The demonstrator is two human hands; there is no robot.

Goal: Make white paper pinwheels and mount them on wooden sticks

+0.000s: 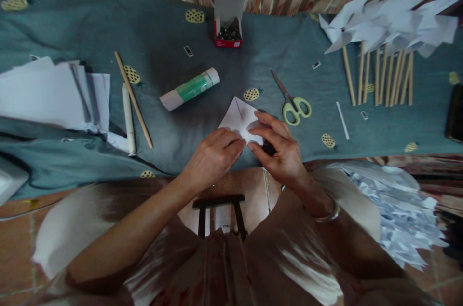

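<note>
A small folded square of white paper (pixel 238 115) lies at the front of the cloth-covered table, turned corner-up, with crease lines across it. My left hand (pixel 219 154) pinches its lower left side, fingers bent together near the bottom corner. On the right side, my right hand (pixel 282 149) grips the same paper, thumb below and fingertips on top of it. Close by on the right are scissors (pixel 291 103) with light green handles. A white roll with a green label (pixel 195 88) lies beyond the paper to the left.
White paper pinwheels (pixel 390 26) on wooden sticks lie at the right. An open red box (pixel 227 35) holds small metallic pieces. Paper sheets (pixel 47 86), a wooden stick (pixel 133 98) and a pale rod (pixel 128 120) lie left. A bag of paper scraps (pixel 401 214) stands below right.
</note>
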